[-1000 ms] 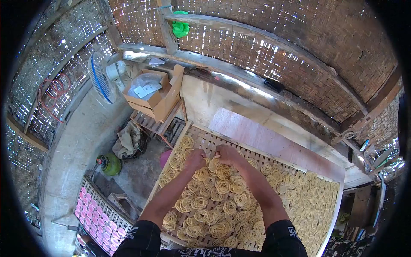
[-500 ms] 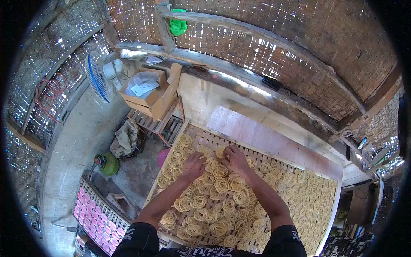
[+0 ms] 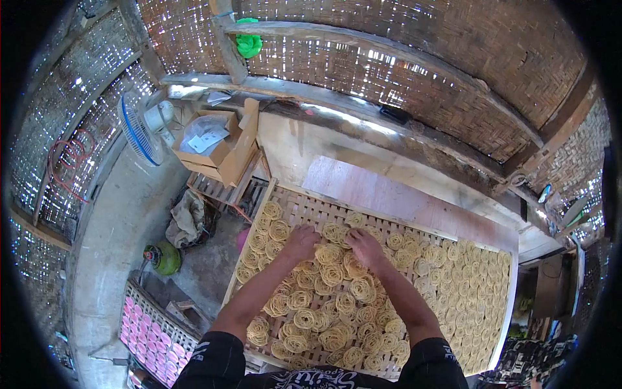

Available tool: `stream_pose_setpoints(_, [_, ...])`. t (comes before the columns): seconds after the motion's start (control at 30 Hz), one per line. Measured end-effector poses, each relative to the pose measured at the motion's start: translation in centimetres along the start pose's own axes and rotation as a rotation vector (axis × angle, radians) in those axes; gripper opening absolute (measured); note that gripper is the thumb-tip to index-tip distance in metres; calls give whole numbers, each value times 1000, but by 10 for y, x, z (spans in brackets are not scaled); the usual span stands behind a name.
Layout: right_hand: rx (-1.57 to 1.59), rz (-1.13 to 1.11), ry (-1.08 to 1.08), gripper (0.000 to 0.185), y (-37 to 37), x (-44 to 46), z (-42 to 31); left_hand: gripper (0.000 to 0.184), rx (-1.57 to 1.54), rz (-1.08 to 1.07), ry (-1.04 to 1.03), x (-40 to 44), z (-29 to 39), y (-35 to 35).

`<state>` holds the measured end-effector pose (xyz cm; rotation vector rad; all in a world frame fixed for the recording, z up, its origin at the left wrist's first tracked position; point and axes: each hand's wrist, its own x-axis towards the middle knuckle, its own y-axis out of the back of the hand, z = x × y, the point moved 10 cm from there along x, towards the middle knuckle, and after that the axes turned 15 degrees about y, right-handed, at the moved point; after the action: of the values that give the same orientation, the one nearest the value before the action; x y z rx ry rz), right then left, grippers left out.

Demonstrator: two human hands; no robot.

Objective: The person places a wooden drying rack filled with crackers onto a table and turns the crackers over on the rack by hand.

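Pale yellow noodle nests (image 3: 345, 303) cover a woven bamboo tray (image 3: 311, 206) in front of me. My left hand (image 3: 302, 244) is over the upper left part of the tray, fingers curled down beside the nests; what lies under them is hidden. A nest (image 3: 334, 233) rests between my two hands. My right hand (image 3: 365, 247) has its fingers bent onto a noodle nest (image 3: 354, 235) just right of that one, thumb and fingers close together. Nests at the left are loosely spaced and partly piled, while those at the right lie in a dense single layer.
A cardboard box (image 3: 214, 146) with plastic inside stands on a wooden rack (image 3: 227, 190) beyond the tray. A fan (image 3: 141, 128) is at the left. Below are a green gas cylinder (image 3: 162, 258), a sack (image 3: 188, 219) and a tray of pink rounds (image 3: 148, 337). A board (image 3: 402, 194) borders the far side.
My right hand has shifted slightly right and down from the nest it was at. My left hand has moved a little right, away from the left nests. The whole view has shifted slightly.
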<state>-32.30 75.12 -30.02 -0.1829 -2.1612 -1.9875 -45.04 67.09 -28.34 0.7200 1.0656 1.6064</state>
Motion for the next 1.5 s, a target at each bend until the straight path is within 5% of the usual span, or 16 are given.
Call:
stream_pose_setpoints(0.1, [17, 19, -211, 42, 20, -11, 7, 32, -136, -75, 134, 2, -12, 12])
stream_pose_setpoints(0.2, [145, 41, -168, 48, 6, -5, -11, 28, -71, 253, 64, -7, 1, 51])
stream_pose_setpoints(0.4, [128, -125, -44, 56, 1, 21, -44, 46, -75, 177, -82, -35, -9, -16])
stream_pose_setpoints(0.7, [96, -266, -12, 52, -20, 46, -36, 62, 352, 385, 355, 10, -133, 30])
stream_pose_setpoints(0.8, [172, -326, -8, 42, -16, 43, -33, 65, 355, 174, 318, 26, -152, 16])
stream_pose_setpoints(0.9, [304, -201, -41, 38, 6, 32, -24, 70, 295, 18, 394, 36, -151, 31])
stream_pose_setpoints(1.0, [394, -25, -209, 37, 29, 14, -14, 61, 170, 105, 482, 50, -169, 46])
stream_pose_setpoints(1.1, [170, 406, -284, 34, 56, -3, -10, 41, -55, 95, 500, 65, -204, 30])
stream_pose_setpoints(1.2, [12, 349, -148, 35, 57, 10, -31, 21, -193, 74, 502, 52, -169, 55])
stream_pose_setpoints(1.3, [95, 242, -64, 42, 63, 38, -71, 19, -245, 415, 168, 21, -107, 90])
stream_pose_setpoints(1.5, [334, 153, -8, 42, 0, 77, -104, 30, -150, 463, -212, -26, -46, 42])
